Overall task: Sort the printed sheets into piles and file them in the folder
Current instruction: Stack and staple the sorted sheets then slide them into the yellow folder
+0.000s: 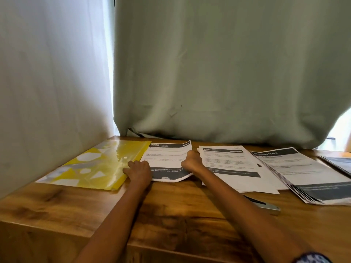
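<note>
Hands [139, 172] hold sheets [167, 160] beside yellow folder [95, 168].

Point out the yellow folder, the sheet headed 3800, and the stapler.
yellow folder [98, 168], head view, middle of its clear cover.
sheet headed 3800 [167, 158], head view, white text area between the hands.
stapler [266, 205], head view, its metal body right of the right forearm.

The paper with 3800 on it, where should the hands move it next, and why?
Probably slide it left into the yellow folder. The right hand grips the right edge of the 3800 sheet, and the left hand rests at the folder's edge, where sheet and folder meet. The other piles lie further right, so this sheet looks next to be filed.
</note>
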